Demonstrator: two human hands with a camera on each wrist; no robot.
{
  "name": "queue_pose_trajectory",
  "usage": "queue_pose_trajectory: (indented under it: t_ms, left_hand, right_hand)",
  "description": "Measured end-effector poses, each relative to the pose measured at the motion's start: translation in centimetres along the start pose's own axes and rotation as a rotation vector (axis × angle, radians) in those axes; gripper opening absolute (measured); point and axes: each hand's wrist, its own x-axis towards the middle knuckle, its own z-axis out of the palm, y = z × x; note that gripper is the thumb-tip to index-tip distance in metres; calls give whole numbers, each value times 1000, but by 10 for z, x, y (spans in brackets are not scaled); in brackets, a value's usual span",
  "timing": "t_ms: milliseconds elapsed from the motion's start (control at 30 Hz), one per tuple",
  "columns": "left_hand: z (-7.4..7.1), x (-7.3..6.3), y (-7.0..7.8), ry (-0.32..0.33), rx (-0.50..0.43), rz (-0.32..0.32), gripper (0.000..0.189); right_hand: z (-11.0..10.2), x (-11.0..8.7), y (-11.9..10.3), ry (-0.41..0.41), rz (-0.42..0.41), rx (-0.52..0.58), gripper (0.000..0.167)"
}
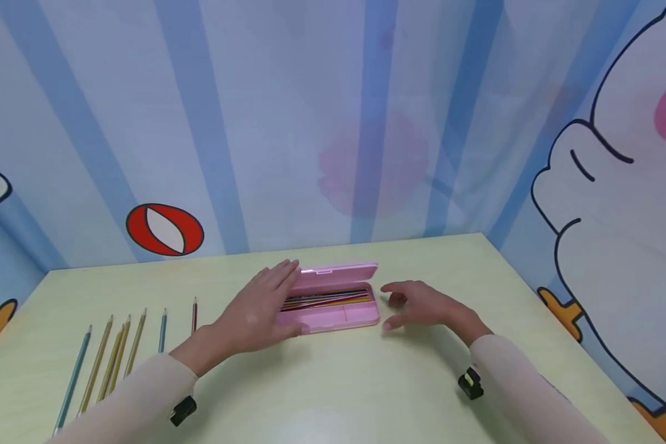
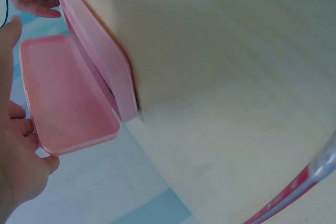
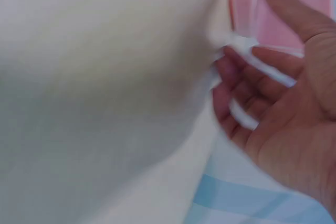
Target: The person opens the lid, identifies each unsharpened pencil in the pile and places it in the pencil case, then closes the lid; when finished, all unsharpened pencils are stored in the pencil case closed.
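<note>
A pink pencil case (image 1: 361, 316) lies on the table with its lid (image 1: 338, 275) raised at the back. Several coloured pencils (image 1: 327, 300) lie lengthwise in its rear part; a divider shows in the front part. My left hand (image 1: 258, 311) is at the case's left end, fingers extended up to the lid and thumb near the front edge. In the left wrist view its fingertips are right at the lid's edge (image 2: 68, 148). Just off the case's right end is my right hand (image 1: 422, 302), fingers loosely bent with a gap to the thumb, holding nothing.
Left of the case, several pencils lie spaced apart on the pale table (image 1: 355, 388), among them a blue pencil (image 1: 74, 376), a yellow pencil (image 1: 95, 364) and a dark red pencil (image 1: 194, 316). A striped blue curtain (image 1: 288, 123) hangs behind the table's back edge.
</note>
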Motion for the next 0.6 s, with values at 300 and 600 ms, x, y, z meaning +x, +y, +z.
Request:
queue_pose_trajectory:
  t_ms: [300,600]
  left_hand:
    - [7,-15,10,51,83,-8,102]
    - [14,-22,20,-23,80,-92,104]
  right_hand:
    - [-12,-5,-20,121,-69,4,104]
    - [10,-7,-42,148,-217,-118,98]
